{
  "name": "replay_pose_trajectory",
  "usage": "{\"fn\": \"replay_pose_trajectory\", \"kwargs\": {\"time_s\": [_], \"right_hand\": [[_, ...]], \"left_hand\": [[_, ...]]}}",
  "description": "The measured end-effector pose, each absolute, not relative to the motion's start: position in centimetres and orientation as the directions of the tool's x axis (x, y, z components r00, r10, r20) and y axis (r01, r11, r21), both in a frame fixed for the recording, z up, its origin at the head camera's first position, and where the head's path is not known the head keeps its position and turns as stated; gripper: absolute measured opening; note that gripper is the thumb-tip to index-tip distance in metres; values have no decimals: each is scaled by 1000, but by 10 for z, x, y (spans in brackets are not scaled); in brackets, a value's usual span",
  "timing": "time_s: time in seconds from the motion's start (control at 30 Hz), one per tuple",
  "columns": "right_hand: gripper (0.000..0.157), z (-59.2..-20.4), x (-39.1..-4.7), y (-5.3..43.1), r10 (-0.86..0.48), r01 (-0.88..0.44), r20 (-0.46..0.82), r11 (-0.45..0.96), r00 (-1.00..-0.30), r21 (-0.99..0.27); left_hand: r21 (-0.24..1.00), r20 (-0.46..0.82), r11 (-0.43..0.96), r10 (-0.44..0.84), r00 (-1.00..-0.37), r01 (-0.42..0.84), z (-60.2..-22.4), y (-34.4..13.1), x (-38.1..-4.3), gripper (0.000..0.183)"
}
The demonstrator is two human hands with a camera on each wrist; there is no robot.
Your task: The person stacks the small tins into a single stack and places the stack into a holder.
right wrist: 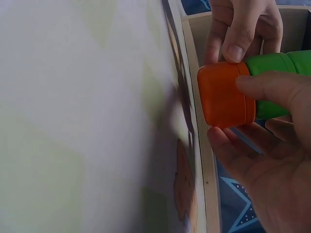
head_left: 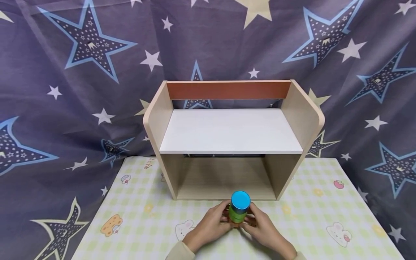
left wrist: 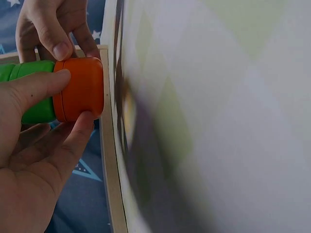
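Observation:
A short upright cylinder (head_left: 238,211) with a blue top, a green middle and an orange bottom stands close over the tablecloth, in front of the shelf. My left hand (head_left: 211,224) holds it from the left and my right hand (head_left: 264,228) from the right. In the left wrist view the left thumb lies across the seam between green and the orange section (left wrist: 83,90), with fingers curled beneath. From the right wrist, the right thumb presses the orange end (right wrist: 223,94) near its seam, fingers below. The blue top is out of both wrist views.
A two-level wooden shelf (head_left: 230,131) with a white middle board and a reddish-brown back rail stands just behind the hands. Under it lies a green-checked tablecloth (head_left: 136,216) with cartoon prints. A dark star-patterned curtain (head_left: 123,94) hangs behind.

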State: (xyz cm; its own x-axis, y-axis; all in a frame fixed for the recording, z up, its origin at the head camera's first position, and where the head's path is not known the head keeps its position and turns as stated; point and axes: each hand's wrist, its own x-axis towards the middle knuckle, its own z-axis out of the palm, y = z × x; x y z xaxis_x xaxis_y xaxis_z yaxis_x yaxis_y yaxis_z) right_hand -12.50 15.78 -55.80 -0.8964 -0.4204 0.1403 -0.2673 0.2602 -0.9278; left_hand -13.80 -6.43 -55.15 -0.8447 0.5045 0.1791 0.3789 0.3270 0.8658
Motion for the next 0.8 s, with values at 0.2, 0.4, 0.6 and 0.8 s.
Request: {"fn": "replay_pose_trajectory", "kwargs": {"time_s": [0.2, 0.4, 0.6, 0.8], "right_hand": [[64, -557, -126, 153, -439, -299, 163, 261, -884, -918], [65, -556, -127, 149, -442, -296, 159, 262, -883, -918], [65, -556, -127, 146, -445, -293, 151, 270, -883, -917], [64, -555, -127, 144, -449, -307, 164, 266, -878, -914]], "left_hand": [[874, 162, 330, 493, -855, 356, -550, -71, -137, 68], [876, 158, 328, 494, -855, 352, -550, -76, -136, 68], [871, 159, 339, 491, -857, 356, -550, -80, -134, 69], [873, 174, 327, 487, -856, 363, -549, -83, -134, 69]]}}
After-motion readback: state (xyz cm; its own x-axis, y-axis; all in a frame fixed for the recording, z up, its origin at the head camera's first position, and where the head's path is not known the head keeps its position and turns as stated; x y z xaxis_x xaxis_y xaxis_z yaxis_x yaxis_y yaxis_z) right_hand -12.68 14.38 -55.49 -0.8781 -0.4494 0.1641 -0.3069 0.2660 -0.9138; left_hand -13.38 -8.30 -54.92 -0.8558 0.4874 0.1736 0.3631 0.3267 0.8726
